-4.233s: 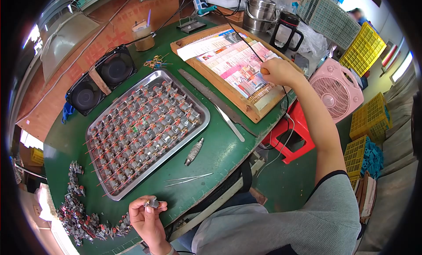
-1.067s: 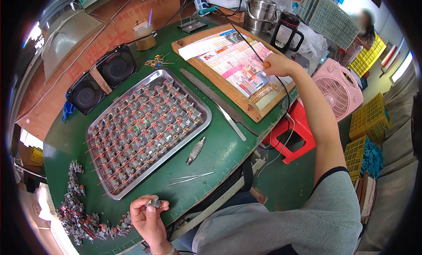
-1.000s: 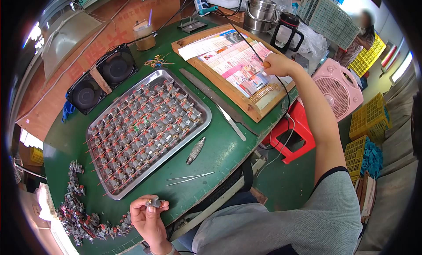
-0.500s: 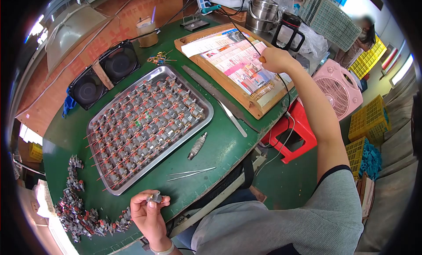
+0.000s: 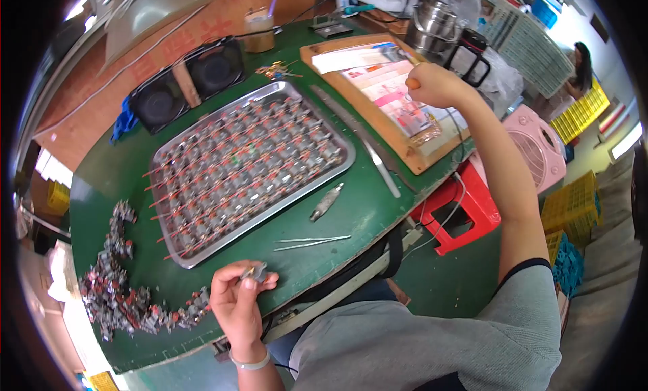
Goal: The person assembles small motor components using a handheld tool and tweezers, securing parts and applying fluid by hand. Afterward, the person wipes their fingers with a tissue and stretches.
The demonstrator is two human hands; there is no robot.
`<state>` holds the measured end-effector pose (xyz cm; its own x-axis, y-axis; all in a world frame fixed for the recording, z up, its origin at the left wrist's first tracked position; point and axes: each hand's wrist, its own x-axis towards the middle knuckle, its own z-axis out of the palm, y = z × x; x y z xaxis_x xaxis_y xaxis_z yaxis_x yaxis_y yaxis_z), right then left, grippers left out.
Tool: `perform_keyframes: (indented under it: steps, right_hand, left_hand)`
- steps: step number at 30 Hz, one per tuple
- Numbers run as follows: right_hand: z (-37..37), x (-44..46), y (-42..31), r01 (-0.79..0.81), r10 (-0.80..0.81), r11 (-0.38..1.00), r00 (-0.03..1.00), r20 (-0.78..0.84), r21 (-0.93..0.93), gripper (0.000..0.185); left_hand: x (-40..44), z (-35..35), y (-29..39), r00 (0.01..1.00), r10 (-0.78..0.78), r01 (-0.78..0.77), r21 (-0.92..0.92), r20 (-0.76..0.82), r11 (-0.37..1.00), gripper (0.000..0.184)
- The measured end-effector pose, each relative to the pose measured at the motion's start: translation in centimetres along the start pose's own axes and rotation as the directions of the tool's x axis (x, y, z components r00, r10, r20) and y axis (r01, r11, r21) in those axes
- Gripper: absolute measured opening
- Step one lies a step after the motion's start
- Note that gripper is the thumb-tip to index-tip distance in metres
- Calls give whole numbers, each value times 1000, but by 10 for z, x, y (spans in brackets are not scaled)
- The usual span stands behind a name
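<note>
My left hand [image 5: 235, 302], at the table's front edge, pinches a small grey component [image 5: 256, 273] with a brassy bit on top, perhaps a little motor. My right hand [image 5: 442, 87] reaches over a wooden-framed board [image 5: 413, 160] covered with printed papers. Its fingers are closed, and what they grip, if anything, is hidden. Between the hands, a metal tray [image 5: 349, 155] is filled with rows of similar grey parts and red rods. Tweezers [image 5: 312, 242] and a grey cylindrical tool [image 5: 327, 202] lie in front of that tray.
Loose components form a heap [image 5: 125, 300] at the left. Two black fans [image 5: 185, 84] stand behind the tray. A long flat blade [image 5: 351, 121] and a knife-like tool [image 5: 383, 168] lie beside the board. A red stool [image 5: 466, 212] and a pink fan [image 5: 536, 145] are at right.
The camera view has shifted, moving the table and its contents right and slightly up. My left hand still holds the grey component; my right hand is still over the board, fingers closed.
</note>
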<state>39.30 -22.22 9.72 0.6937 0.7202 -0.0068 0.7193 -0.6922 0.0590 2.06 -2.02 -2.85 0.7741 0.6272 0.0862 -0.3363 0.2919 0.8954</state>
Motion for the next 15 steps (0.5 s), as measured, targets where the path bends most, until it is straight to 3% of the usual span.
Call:
perform_keyframes:
  steps: [3,6,10,13,15]
  right_hand:
    - [-15,-10,-56,57,-52,834,998,-24,549,13]
    - [-16,-16,-136,24,-161,478,985,60,878,15]
    - [11,-10,-218,70,-358,454,927,110,888,19]
    - [27,-4,-258,110,-375,605,913,161,789,21]
    - [42,-1,-278,191,-413,589,907,89,785,22]
  left_hand:
    - [2,4,2,1000,3,-3,-10,-26,1000,14]
    - [2,7,3,991,56,-63,-61,-121,996,15]
    - [-9,1,14,965,180,-188,-25,-189,982,16]
    - [-21,-12,26,946,241,-242,19,-215,970,16]
    - [-28,-21,31,932,280,-278,43,-228,960,17]
